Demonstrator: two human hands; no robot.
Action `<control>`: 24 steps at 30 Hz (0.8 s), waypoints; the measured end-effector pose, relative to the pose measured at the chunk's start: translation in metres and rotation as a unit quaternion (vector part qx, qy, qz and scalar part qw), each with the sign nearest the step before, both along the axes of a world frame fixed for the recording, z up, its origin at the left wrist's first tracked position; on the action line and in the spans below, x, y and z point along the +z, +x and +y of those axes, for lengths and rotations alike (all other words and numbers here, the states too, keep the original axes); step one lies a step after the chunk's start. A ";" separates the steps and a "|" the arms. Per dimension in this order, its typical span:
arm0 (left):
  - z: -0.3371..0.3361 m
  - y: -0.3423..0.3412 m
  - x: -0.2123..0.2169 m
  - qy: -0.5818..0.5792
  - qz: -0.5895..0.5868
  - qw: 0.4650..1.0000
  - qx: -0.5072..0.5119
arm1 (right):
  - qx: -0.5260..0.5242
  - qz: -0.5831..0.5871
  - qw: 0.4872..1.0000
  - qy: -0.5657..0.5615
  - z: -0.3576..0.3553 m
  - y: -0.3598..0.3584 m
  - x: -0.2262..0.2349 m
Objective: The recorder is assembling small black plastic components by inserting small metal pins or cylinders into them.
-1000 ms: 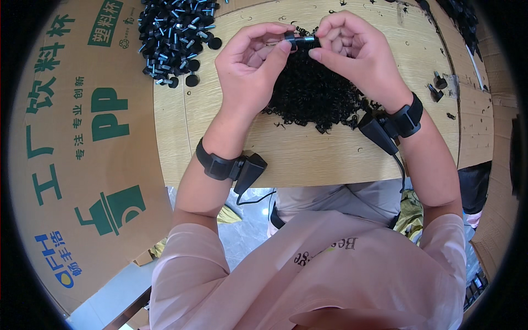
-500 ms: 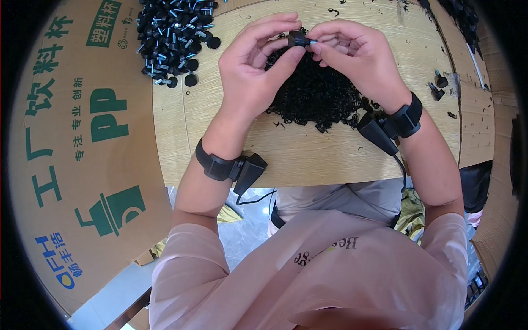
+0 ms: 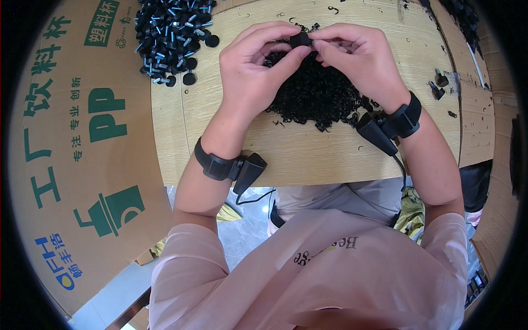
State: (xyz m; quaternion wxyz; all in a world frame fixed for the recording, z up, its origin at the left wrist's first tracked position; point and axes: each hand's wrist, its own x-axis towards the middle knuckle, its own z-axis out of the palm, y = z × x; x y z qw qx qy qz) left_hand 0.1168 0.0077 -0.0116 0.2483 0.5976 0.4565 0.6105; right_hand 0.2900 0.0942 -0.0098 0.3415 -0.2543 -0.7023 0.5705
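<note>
Held up above the table is a bolt with a round black head (image 3: 300,39). My left hand (image 3: 258,71) pinches its head between thumb and fingertips. At the other end, the closed fingertips of my right hand (image 3: 357,58) grip the threaded shank, which they mostly cover. Beneath both hands spreads a heap of small black curled pieces (image 3: 313,99), partly hidden by my fingers. Whether my right fingers also hold one of these small pieces cannot be made out.
Many similar black-headed bolts (image 3: 173,38) are piled at the far left of the wooden table (image 3: 308,159). A couple of loose bolts (image 3: 439,82) lie at the right. A tall printed cardboard panel (image 3: 82,137) borders the left side; more cardboard (image 3: 476,121) lines the right.
The bolt has turned in my fingers, and its bright shank is now covered by my right fingertips. My right hand has edged left, closer to the head; both forearms stay nearly still.
</note>
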 end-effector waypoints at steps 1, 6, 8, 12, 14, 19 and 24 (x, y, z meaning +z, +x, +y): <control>0.000 0.000 -0.001 0.003 0.008 1.000 0.002 | 0.000 0.000 1.000 0.000 0.000 0.000 0.000; -0.001 0.000 0.001 0.005 0.055 0.998 0.017 | -0.017 -0.024 0.999 0.034 -0.001 0.000 -0.001; -0.002 0.001 0.001 0.003 0.088 0.996 0.031 | -0.021 -0.037 0.998 0.042 -0.002 0.001 0.002; -0.003 0.000 0.001 -0.001 0.114 0.993 0.039 | -0.027 -0.050 0.997 0.060 -0.002 0.001 0.003; -0.002 -0.001 0.001 0.012 0.145 0.989 0.039 | -0.025 -0.049 0.997 0.057 -0.001 0.002 0.003; -0.001 0.000 0.005 0.050 0.238 0.970 0.031 | -0.017 -0.071 0.996 0.056 0.001 0.003 0.006; -0.001 -0.002 0.001 0.082 0.223 0.971 0.017 | 0.015 -0.036 0.999 0.029 0.002 0.003 0.006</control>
